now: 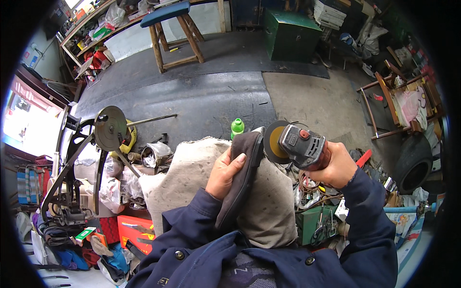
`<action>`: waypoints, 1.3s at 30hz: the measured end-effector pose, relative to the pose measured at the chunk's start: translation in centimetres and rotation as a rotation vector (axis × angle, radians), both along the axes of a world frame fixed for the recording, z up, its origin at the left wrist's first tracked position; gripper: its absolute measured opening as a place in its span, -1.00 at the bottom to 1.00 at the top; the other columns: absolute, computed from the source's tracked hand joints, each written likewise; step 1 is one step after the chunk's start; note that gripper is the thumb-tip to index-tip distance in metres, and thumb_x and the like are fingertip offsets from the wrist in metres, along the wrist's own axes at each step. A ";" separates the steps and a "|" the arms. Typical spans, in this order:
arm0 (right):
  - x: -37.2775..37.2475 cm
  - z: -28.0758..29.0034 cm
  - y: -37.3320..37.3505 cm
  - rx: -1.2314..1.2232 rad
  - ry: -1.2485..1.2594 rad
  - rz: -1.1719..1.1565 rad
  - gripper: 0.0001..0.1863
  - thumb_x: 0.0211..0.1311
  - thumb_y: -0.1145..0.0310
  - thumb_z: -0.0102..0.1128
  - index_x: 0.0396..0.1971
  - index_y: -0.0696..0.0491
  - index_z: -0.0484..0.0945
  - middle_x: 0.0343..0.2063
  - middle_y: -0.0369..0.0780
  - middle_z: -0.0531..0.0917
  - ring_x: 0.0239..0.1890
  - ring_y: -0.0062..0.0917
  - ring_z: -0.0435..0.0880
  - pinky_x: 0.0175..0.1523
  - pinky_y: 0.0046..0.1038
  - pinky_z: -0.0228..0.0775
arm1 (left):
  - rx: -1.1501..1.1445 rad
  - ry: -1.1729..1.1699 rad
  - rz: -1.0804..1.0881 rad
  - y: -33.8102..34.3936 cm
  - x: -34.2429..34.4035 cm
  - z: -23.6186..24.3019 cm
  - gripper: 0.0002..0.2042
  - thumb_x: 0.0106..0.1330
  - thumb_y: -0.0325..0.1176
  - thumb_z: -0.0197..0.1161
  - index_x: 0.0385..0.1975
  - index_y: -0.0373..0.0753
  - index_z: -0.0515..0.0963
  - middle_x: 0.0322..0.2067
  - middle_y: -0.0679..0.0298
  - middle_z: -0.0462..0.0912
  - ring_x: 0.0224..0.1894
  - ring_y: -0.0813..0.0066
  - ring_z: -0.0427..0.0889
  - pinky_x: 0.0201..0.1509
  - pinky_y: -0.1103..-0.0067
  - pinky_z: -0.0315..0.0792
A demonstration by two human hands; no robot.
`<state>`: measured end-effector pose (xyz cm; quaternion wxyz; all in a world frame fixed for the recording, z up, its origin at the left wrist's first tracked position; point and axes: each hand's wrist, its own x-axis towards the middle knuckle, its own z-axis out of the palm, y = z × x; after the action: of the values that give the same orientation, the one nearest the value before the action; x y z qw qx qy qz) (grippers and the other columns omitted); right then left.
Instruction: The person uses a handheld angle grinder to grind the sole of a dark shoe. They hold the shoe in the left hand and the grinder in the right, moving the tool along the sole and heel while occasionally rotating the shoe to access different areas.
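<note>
My left hand (pixel 224 174) grips a dark brown cloth shoe (pixel 244 165), thumb across its side, held on edge above my lap. In my right hand (pixel 338 168) is an angle grinder (pixel 303 146) with a grey-black body and a red button. The grinder's round yellow-and-dark disc (pixel 275 142) is right beside the shoe's sole edge near the toe end. Whether disc and sole touch, I cannot tell. A stained beige cloth (pixel 192 165) covers my lap beneath the shoe.
A green bottle (pixel 237 126) stands just beyond the shoe. To the left is a black metal hand-cranked machine (pixel 109 128) with a wheel. A wooden stool (pixel 178 36) and green chest (pixel 290 41) stand farther off. At right are a green toolbox (pixel 314 223) and a tire (pixel 414 163).
</note>
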<state>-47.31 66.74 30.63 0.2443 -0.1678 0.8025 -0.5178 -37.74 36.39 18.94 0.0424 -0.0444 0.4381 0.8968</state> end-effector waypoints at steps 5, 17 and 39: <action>2.3 0.6 0.8 0.147 0.135 0.130 -0.45 -0.10 0.27 0.72 -0.06 0.09 0.71 -0.40 -0.10 0.83 -0.32 -0.33 0.86 -0.10 -0.33 0.70 | 0.043 -0.002 -0.024 -0.1 0.1 0.1 -0.57 0.71 -0.37 0.23 0.48 -0.33 0.47 0.25 0.27 0.72 0.21 0.59 0.69 0.36 0.56 0.56; 1.7 2.2 -0.3 0.393 0.243 0.212 -0.47 -0.13 0.38 0.73 -0.09 0.14 0.70 -0.35 -0.14 0.84 -0.30 -0.39 0.87 -0.06 -0.37 0.68 | 0.027 0.013 -0.030 0.1 0.0 0.0 -0.57 0.71 -0.39 0.24 0.49 -0.33 0.46 0.26 0.25 0.72 0.22 0.57 0.70 0.38 0.55 0.56; 4.0 1.5 0.2 0.404 0.387 0.236 -0.44 -0.15 0.24 0.72 -0.09 0.06 0.69 -0.36 -0.03 0.81 -0.25 -0.01 0.85 -0.11 -0.23 0.73 | 0.038 -0.013 -0.025 -0.1 0.0 -0.2 -0.59 0.72 -0.38 0.21 0.47 -0.35 0.47 0.25 0.24 0.73 0.21 0.57 0.71 0.36 0.57 0.57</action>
<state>-43.27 66.92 32.08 0.1736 -0.3037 0.8958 -0.2743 -37.76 36.25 18.74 0.0574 -0.0437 0.4210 0.9042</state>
